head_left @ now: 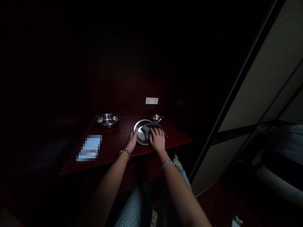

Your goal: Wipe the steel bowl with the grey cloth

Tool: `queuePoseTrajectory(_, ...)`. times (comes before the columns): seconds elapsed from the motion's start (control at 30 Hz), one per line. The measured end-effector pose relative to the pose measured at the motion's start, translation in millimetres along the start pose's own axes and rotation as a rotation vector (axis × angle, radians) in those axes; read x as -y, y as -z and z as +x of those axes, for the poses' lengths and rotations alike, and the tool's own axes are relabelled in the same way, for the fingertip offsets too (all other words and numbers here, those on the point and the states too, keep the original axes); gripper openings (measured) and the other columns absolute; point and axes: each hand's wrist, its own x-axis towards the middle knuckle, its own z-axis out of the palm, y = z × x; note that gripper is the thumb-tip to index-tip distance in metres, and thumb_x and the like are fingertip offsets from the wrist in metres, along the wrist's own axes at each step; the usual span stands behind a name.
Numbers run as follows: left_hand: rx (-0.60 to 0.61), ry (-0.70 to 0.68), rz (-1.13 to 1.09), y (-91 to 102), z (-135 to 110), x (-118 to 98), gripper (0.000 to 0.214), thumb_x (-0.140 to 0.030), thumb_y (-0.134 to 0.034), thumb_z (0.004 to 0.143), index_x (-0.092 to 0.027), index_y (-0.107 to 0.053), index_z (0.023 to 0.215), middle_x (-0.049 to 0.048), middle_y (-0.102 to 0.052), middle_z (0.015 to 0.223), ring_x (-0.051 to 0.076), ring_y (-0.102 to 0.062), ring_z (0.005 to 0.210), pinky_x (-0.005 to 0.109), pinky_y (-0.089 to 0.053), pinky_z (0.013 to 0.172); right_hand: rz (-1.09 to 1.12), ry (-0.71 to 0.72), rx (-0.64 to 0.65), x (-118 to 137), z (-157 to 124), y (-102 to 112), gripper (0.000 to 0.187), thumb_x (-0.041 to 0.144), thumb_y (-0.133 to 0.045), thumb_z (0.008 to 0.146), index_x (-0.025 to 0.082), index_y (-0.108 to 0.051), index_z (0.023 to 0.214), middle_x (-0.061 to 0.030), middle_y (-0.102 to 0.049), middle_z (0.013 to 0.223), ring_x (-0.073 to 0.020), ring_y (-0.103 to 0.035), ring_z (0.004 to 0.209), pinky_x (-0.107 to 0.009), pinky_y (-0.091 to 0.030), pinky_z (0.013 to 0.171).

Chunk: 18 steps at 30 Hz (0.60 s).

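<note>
Left hand point(132, 140) lies open with its fingers laid along the left rim of a round shallow steel dish point(140, 133), steadying it without closing around it. The right hand point(157, 142) has its fingers bent over a crumpled grey cloth point(153, 125) and holds it down into the dish. The dish sits close to the front edge of the dark red wooden tabletop point(113, 142), right of the middle. It looks light, stiff and slick, likely to skate on the polished wood unless held at the rim, which is the surest place to take it. The cloth is soft and limp and can be bunched anywhere. A wider steel bowl point(107, 119) stands near the back edge to the left, well apart. A small steel bowl point(157, 118) sits just behind the dish, so room at the back is tight. A pale blue sheet point(89, 147) lies toward the front left corner, with open wood between it and the dish. The front and right edges are near, and the room is very dark.
</note>
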Motion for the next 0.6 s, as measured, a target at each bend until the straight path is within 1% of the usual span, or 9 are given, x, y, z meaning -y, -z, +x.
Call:
queuePoseTrajectory(0.13,0.002,0.025,0.003,0.6,3.3,3.3,0.051,-0.052,-0.054,0.1,-0.015,-0.067,0.134,0.0149,-0.071,0.137,0.028,-0.062,0.135,0.039,-0.041,0.119,0.008,-0.051,0.014,1.6,-1.1,-2.0,0.054,0.024,-0.048,0.1,0.018,-0.053,0.153,-0.0162,-0.056,0.151,-0.0327,-0.047,0.137,-0.048,-0.036,0.116)
queuePoseTrajectory(0.23,0.004,0.035,-0.014,0.6,4.6,5.0,0.052,-0.053,-0.056,0.1,-0.015,-0.067,0.134,0.0145,-0.072,0.135,0.028,-0.062,0.135,0.038,-0.042,0.119,0.022,-0.176,0.016,2.5,-1.1,-3.1,0.06,0.026,-0.048,0.1,0.019,-0.044,0.159,-0.0175,-0.047,0.16,-0.0333,-0.049,0.135,-0.047,-0.042,0.111)
queuePoseTrajectory(0.33,0.018,0.033,-0.047,0.2,4.3,5.2,0.051,-0.052,-0.059,0.098,-0.016,-0.068,0.133,0.0134,-0.073,0.134,0.029,-0.063,0.134,0.037,-0.043,0.118,0.052,-0.288,0.028,2.5,-1.0,-5.0,0.062,0.03,-0.046,0.101,0.018,-0.038,0.162,-0.0188,-0.043,0.162,-0.0329,-0.055,0.129,-0.043,-0.049,0.102)
queuePoseTrajectory(0.4,0.023,0.038,-0.046,0.1,3.5,4.4,0.05,-0.05,-0.06,0.098,-0.016,-0.068,0.134,0.013,-0.073,0.135,0.029,-0.063,0.134,0.037,-0.042,0.118,0.081,-0.318,0.008,2.4,-0.7,-6.0,0.06,0.031,-0.044,0.102,0.016,-0.039,0.16,-0.0195,-0.046,0.159,-0.0318,-0.058,0.125,-0.041,-0.05,0.099)
queuePoseTrajectory(0.53,0.031,0.081,-0.026,0.6,2.3,2.8,0.052,-0.048,-0.059,0.099,-0.014,-0.066,0.138,0.0151,-0.071,0.138,0.029,-0.063,0.134,0.038,-0.044,0.116,0.146,-0.353,-0.094,3.6,1.2,-3.7,0.056,0.033,-0.044,0.103,0.012,-0.045,0.154,-0.0206,-0.058,0.145,-0.0308,-0.06,0.124,-0.041,-0.048,0.101)
queuePoseTrajectory(0.6,0.032,0.096,-0.022,0.9,2.7,3.2,0.054,-0.05,-0.058,0.099,-0.014,-0.065,0.138,0.0161,-0.069,0.14,0.029,-0.063,0.134,0.039,-0.044,0.116,0.163,-0.376,-0.132,4.7,2.4,-0.2,0.057,0.035,-0.045,0.103,0.013,-0.045,0.154,-0.0195,-0.062,0.139,-0.0306,-0.06,0.122,-0.041,-0.048,0.099)
